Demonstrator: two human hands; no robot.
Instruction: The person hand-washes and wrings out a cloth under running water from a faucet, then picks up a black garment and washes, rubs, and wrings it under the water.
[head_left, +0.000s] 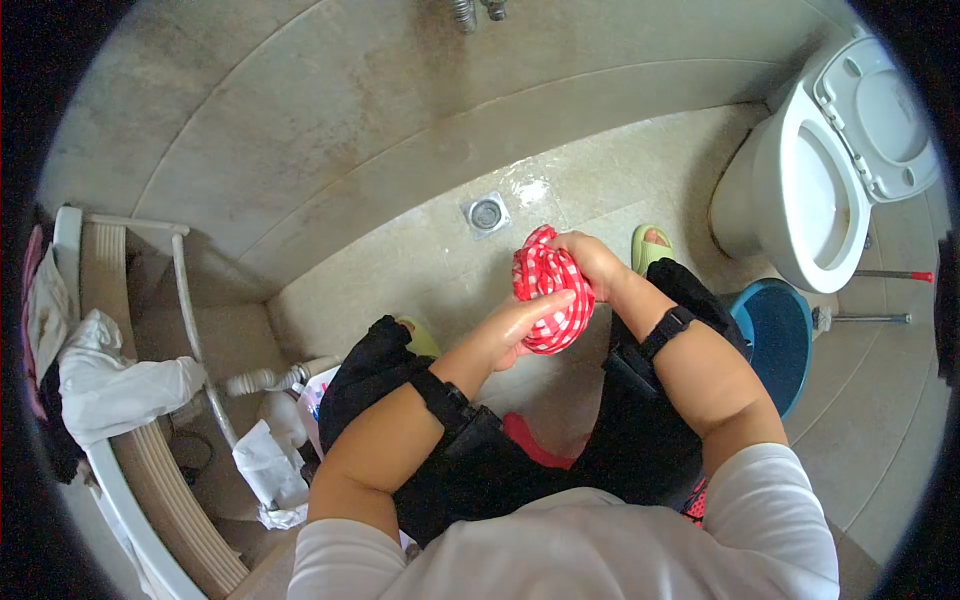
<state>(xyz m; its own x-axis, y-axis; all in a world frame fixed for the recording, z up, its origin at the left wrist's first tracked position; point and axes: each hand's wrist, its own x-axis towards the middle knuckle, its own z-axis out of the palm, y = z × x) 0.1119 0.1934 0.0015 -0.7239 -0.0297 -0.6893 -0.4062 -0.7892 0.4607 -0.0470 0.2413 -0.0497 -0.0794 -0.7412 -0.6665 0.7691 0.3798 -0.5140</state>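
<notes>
A bunched red-and-white checked cloth (550, 285) is held up in front of my knees, above the tiled floor. My left hand (525, 322) grips its lower left side, with the thumb laid across the front. On the upper right, my right hand (592, 262) is closed around the cloth, its fingers partly hidden behind the folds. The cloth looks crumpled and gathered into a ball. Something red (535, 442) shows low between my legs, mostly covered by my body.
A floor drain (486, 213) lies beyond the cloth on wet tiles. To the right stand a toilet (800, 180) with its lid raised and a blue bucket (775, 345). At left, a washstand (160, 480) carries white cloths (115, 380). Green slippers (648, 246) are on my feet.
</notes>
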